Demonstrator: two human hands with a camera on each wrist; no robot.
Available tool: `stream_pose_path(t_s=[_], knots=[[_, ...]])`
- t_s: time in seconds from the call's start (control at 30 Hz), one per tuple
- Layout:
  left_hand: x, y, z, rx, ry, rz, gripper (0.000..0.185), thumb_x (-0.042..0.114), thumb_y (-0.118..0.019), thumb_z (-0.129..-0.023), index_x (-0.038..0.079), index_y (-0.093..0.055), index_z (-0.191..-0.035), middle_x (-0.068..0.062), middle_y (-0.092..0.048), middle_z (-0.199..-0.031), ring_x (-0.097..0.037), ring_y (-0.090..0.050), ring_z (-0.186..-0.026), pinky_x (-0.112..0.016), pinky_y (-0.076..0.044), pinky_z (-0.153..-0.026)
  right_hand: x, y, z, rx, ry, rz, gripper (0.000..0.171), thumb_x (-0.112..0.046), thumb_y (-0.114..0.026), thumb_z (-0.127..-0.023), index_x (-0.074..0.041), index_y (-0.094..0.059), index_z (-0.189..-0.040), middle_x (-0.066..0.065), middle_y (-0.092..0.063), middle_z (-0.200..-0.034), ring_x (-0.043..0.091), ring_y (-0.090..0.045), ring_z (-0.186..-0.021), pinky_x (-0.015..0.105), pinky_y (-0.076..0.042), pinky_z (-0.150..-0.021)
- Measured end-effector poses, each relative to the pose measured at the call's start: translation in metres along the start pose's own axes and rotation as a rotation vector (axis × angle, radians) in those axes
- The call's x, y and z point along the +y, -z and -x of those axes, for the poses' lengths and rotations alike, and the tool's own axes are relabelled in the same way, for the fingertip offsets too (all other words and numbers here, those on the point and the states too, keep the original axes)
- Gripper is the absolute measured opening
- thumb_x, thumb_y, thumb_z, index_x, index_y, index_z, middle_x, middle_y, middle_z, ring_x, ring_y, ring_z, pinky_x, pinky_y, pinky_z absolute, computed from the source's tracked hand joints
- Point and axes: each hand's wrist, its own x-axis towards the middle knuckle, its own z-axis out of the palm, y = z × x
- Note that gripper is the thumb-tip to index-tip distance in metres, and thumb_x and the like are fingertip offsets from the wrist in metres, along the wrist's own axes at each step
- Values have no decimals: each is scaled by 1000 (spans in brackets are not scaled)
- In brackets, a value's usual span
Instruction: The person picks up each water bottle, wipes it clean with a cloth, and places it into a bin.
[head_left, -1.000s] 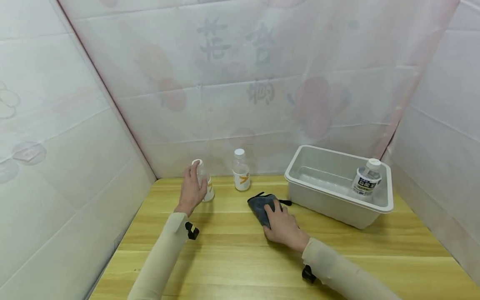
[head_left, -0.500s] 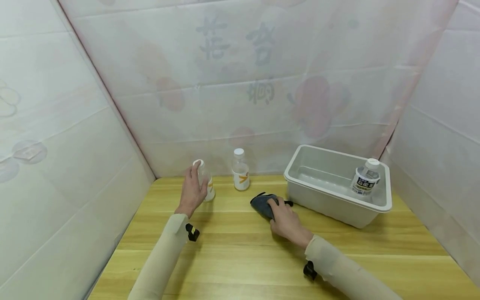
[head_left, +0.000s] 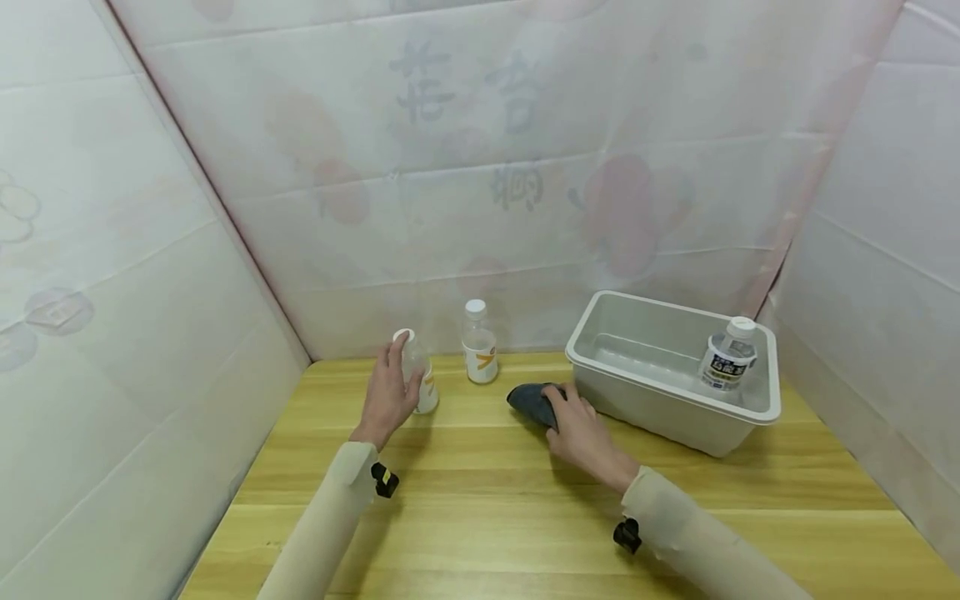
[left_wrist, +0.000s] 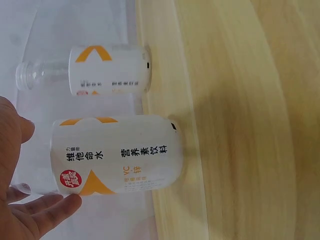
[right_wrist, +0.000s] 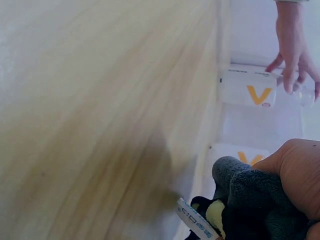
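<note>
My left hand (head_left: 387, 396) grips a clear plastic bottle (head_left: 428, 397) around its upper part, a finger lying at the white cap. In the left wrist view this bottle (left_wrist: 115, 155) shows a white label with an orange V and printed characters. Its base meets the wooden table. My right hand (head_left: 587, 433) pinches a dark grey fuzzy cloth (head_left: 531, 404) close over the table. A white tag (right_wrist: 195, 220) and black trim stick out of the cloth in the right wrist view. Between the hands, farther back, a matching bottle (head_left: 480, 360) stands upright.
A pale grey plastic bin (head_left: 652, 414) stands at the back right, just beyond my right hand. Inside it leans a white-capped bottle (head_left: 726, 367) with a dark-printed label. Patterned white sheeting (head_left: 450, 233) closes off the back and both sides of the wooden table (head_left: 457, 517).
My right hand has drawn the cloth a little to the right, bunching it into a narrower shape. My left hand and its bottle have shifted slightly right and nearer.
</note>
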Motion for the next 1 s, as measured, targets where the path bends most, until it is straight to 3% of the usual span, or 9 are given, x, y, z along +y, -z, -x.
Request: stream_pose_path(t_s=[0.23,0.47,0.77,1.0], knots=[[10,-6,8,15,-85,-6,69,21,-66,-99,17,-27,-157,-29,-48,-138,-40,-65,-95,-53,-59,-80,-1,10,-2,44,31,5,60,-8,-70,-85,-10,-52,-142,26,-52,-138,46,-65,-106,56,-56,-69],[20,-11,16,19,-161,17,69,19,-68,-98,14,-30,-155,-27,-50,-134,-29,-63,-78,-48,-58,-74,-6,20,-3,70,51,-2,61,-10,-72,-85,-11,-52,-142,25,-53,-137,44,-66,-102,54,-56,-66],[40,-17,27,-19,-193,37,68,22,-67,-98,15,-31,-155,-28,-49,-138,-40,-66,-105,-52,-59,-85,-17,35,-9,97,80,-1,63,-9,-75,-83,-10,-51,-142,26,-53,-137,46,-65,-104,56,-56,-68],[53,-23,32,-38,-270,55,70,22,-67,-98,16,-30,-157,-21,-49,-138,-34,-65,-109,-49,-59,-88,-23,44,-13,124,102,-3,63,-9,-74,-84,-11,-51,-142,26,-52,-138,47,-65,-104,55,-56,-67]])
